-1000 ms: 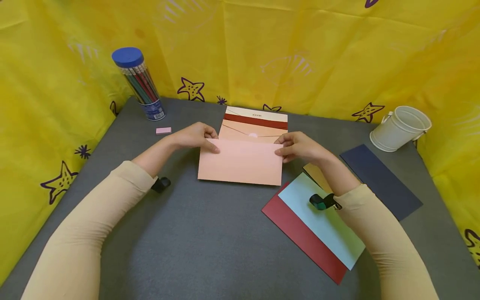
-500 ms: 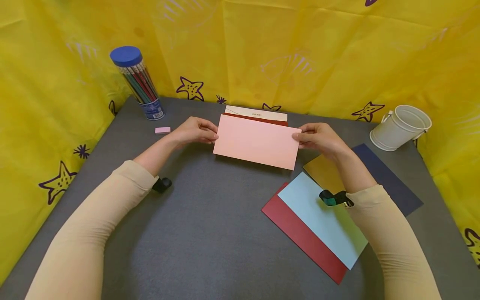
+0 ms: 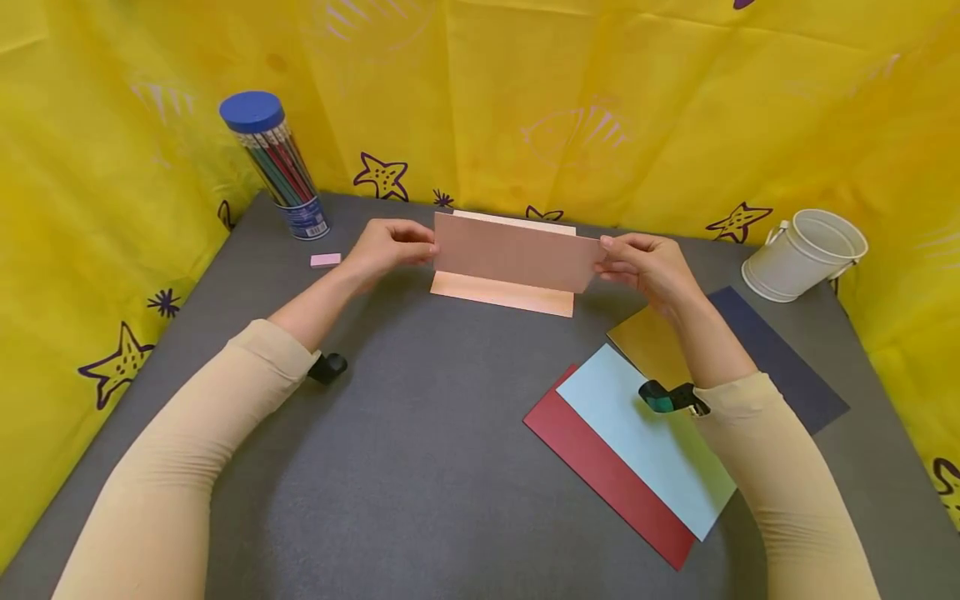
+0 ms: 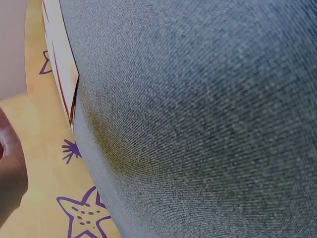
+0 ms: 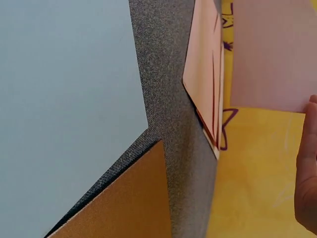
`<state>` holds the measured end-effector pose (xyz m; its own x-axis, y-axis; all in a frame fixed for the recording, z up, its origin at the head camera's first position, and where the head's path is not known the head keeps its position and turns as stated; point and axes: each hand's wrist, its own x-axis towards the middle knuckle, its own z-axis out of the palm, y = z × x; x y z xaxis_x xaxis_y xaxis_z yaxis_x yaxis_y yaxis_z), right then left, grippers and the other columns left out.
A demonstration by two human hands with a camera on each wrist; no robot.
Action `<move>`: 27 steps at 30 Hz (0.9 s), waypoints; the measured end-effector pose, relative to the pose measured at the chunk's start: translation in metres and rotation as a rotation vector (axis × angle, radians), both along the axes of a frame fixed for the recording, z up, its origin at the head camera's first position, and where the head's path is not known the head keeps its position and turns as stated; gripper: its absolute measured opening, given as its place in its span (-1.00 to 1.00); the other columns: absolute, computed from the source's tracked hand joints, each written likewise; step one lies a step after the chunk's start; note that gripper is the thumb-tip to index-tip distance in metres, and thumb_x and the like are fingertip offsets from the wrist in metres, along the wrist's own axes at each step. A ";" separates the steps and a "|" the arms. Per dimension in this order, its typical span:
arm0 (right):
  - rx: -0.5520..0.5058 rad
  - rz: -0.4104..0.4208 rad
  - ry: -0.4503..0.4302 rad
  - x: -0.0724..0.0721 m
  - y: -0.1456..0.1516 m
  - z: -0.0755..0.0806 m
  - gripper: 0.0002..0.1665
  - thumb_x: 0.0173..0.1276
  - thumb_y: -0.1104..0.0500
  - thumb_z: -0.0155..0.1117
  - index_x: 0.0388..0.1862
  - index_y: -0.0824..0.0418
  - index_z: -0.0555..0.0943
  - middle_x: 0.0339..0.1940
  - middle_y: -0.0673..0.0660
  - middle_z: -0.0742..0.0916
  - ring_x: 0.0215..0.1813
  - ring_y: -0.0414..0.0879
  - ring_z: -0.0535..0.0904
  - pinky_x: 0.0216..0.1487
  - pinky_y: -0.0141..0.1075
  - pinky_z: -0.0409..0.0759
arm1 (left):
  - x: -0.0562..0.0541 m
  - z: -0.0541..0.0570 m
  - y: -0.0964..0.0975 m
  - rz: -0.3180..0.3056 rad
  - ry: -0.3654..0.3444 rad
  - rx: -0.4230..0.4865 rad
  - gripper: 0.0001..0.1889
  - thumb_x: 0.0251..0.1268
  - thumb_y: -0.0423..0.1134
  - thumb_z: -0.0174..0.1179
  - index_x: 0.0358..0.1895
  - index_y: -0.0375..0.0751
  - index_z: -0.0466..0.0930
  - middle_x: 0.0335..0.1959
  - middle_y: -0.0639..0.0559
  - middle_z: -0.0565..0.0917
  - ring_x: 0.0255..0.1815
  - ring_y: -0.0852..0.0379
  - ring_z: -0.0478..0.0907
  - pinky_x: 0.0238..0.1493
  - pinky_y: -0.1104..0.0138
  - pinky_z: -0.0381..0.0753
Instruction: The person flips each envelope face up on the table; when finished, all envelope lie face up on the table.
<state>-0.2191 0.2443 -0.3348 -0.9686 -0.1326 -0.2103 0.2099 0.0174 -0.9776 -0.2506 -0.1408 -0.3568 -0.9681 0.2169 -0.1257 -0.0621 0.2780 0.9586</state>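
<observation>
Card (image 3: 517, 252): in the head view, towards the bench's (image 3: 412, 450) 12 o'clock, raised and tipped up over the pile.
Pile (image 3: 502, 295): a peach strip shows at the card's 6 o'clock, a pale edge at its 12.
Left hand (image 3: 386, 248): at the card's 9 o'clock, grip closed to a pinch on that end.
Right hand (image 3: 648, 265): at 3 o'clock, grip pinching the opposite end near its upper corner.
Card ends: light, equal pinches look best; pushing them inward would probably bow the card.
Left wrist: the hand is cut off at 8 o'clock, so its pinch cannot be told here; the card at 10 o'clock hangs apart from the pile.
Right wrist: card at 1 o'clock, fingers at its lower corner, pile apart from it. Any lowering should go one long edge first, wrist clear of the blue sheet (image 5: 64, 74) at 9 o'clock and the gold sheet (image 5: 129, 198) at 7.
</observation>
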 end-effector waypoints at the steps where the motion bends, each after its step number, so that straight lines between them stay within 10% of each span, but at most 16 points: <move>1: -0.006 0.001 0.006 0.000 0.000 0.000 -0.82 0.27 0.02 0.42 -0.32 0.11 0.77 -0.39 -0.02 0.82 -0.30 -0.18 0.78 -0.18 -0.38 0.74 | 0.000 -0.001 0.001 0.018 0.006 0.036 -0.78 0.24 -0.29 0.35 -0.08 -0.26 0.70 -0.41 0.27 0.73 -0.35 0.28 0.67 -0.14 0.41 0.73; 9: 0.063 0.043 0.055 0.005 -0.004 -0.002 -0.90 0.30 0.19 0.39 -0.26 0.17 0.78 -0.34 -0.07 0.82 -0.24 -0.19 0.79 -0.12 -0.40 0.73 | -0.001 -0.006 0.004 0.079 0.008 0.087 -0.76 0.30 -0.38 0.26 -0.01 -0.40 0.69 -0.41 0.26 0.74 -0.37 0.33 0.72 0.01 0.21 0.73; 21: 0.424 0.077 0.007 0.007 -0.015 -0.007 -0.19 0.27 0.30 0.39 0.46 0.33 0.29 0.27 0.32 0.52 -0.27 -0.35 0.64 -0.15 -0.44 0.72 | 0.000 -0.013 0.010 0.115 -0.075 0.048 -0.64 0.21 -0.42 0.32 0.05 -0.52 0.58 -0.44 0.19 0.69 -0.44 0.37 0.66 -0.05 0.25 0.74; 27: 0.437 0.117 -0.048 0.006 -0.020 -0.012 -0.25 0.26 0.36 0.37 0.41 0.41 0.33 0.04 0.27 0.59 -0.37 -0.30 0.68 -0.16 -0.30 0.75 | 0.003 -0.018 0.013 0.134 -0.110 -0.061 -0.64 0.19 -0.42 0.34 0.05 -0.47 0.60 -0.41 0.09 0.70 -0.48 0.37 0.65 -0.07 0.24 0.74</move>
